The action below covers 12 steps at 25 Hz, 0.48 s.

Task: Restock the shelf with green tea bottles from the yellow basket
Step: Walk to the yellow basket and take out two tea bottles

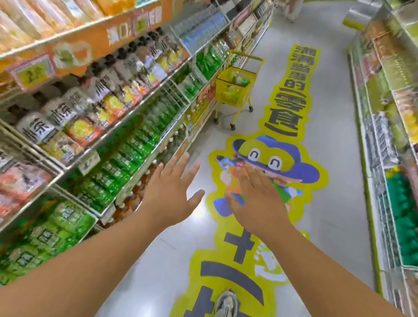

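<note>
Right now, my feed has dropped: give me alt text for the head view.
Both hands, left hand and right hand, reach forward open and empty down a shop aisle. The yellow basket stands further ahead on wheels beside the left shelving, something green inside. Green bottles line a lower left shelf; a cartoon floor sticker lies between.

Bright, even store light is filling the aisle, casting almost no shadows. A white glare patch is shining on the floor [196, 214] between the wrists. Motion blur is smearing the left shelf [57, 99] and right shelf [410, 111]; wide-angle distortion is bending their edges.
</note>
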Motion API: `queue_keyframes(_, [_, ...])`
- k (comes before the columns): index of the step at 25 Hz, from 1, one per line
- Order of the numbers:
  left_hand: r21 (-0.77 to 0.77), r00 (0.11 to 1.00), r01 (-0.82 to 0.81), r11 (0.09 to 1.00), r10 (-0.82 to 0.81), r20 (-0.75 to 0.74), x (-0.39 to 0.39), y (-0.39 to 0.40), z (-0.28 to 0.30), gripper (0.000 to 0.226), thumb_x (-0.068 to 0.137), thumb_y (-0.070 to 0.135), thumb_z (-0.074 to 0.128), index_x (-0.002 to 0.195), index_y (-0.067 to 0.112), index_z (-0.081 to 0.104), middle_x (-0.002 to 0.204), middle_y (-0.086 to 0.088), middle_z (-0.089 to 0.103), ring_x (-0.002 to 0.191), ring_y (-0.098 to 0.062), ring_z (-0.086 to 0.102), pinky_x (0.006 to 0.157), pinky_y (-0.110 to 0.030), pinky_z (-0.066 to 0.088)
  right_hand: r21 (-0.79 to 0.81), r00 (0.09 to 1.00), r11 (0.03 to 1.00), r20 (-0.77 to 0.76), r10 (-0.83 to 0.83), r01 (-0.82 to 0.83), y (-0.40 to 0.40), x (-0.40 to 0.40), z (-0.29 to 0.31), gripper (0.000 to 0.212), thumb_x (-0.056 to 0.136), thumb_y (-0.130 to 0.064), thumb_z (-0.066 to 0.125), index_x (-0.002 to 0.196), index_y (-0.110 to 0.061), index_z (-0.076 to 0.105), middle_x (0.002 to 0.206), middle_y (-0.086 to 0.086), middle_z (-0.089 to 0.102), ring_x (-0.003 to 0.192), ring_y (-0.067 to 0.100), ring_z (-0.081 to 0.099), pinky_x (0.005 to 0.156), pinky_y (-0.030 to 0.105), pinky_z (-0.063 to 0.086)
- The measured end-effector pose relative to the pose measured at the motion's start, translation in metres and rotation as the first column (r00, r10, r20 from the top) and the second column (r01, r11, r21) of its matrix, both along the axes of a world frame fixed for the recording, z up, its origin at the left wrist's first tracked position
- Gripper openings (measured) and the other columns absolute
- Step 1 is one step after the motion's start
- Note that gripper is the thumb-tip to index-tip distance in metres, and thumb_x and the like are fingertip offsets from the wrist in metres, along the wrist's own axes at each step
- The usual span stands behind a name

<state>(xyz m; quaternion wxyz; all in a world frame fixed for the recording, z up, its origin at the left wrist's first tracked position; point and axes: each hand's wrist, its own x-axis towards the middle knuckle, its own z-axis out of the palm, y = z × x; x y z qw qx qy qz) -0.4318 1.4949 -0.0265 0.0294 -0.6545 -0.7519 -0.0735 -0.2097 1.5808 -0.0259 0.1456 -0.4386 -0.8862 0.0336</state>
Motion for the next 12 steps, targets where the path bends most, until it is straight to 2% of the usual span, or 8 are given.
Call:
queue_keyframes(7, [-0.021, 0.999, -0.045, 0.999, 0.045, -0.025, -0.015, 0.171, 0.0, 0.075, 0.096, 0.068, 0.024, 0.162, 0.032, 0.013, 0.171, -0.003, 0.007, 0.156, -0.027, 0.008, 0.125, -0.049, 0.013, -0.014, 0.999, 1.0, 0.038, 0.005, -0.004, 0.177, -0.027, -0.006, 0.079, 0.092, -0.065, 0.032, 0.151, -0.014, 0.046, 0.158, 0.012, 0.042, 0.148, 0.032, 0.036, 0.114, 0.052, 0.038])
queue_keyframes(12, [-0.055, 0.999, -0.043, 0.998, 0.042, -0.021, -0.038, 0.284, 0.001, 0.076, 0.095, 0.068, 0.023, 0.161, 0.031, 0.017, 0.17, -0.006, 0.011, 0.155, -0.03, 0.013, 0.124, -0.051, 0.016, -0.016, 0.998, 1.0, 0.061, 0.007, -0.006, 0.296, -0.046, -0.007, 0.076, 0.093, -0.062, 0.036, 0.148, -0.012, 0.05, 0.156, 0.015, 0.044, 0.146, 0.035, 0.038, 0.112, 0.051, 0.04])
